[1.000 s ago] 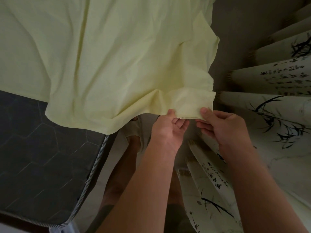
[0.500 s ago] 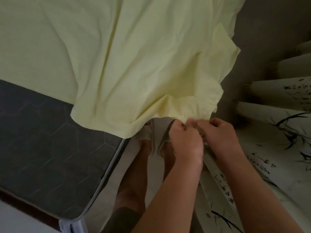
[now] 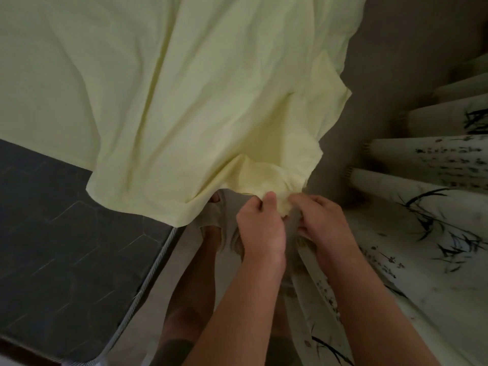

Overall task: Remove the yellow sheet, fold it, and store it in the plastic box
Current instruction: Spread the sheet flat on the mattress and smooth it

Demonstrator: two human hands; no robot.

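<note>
The pale yellow sheet [image 3: 184,101] covers most of the upper view and hangs off the corner of a dark mattress [image 3: 66,247]. Its near edge is bunched into a small wad right in front of me. My left hand [image 3: 260,228] grips that wad with thumb and curled fingers. My right hand [image 3: 322,220] pinches the same bunched edge just to the right, and the two hands almost touch. No plastic box is in view.
The dark mattress with a hexagon pattern and a corded edge [image 3: 155,265] fills the lower left. White curtains printed with black bamboo and writing [image 3: 422,233] hang at the right. My legs and sandalled feet [image 3: 211,223] stand on the grey floor [image 3: 383,62] between them.
My hands, apart on a flat hem a second ago, have come together and gathered the sheet's edge into a bunch. The sheet has slid a little further off the mattress.
</note>
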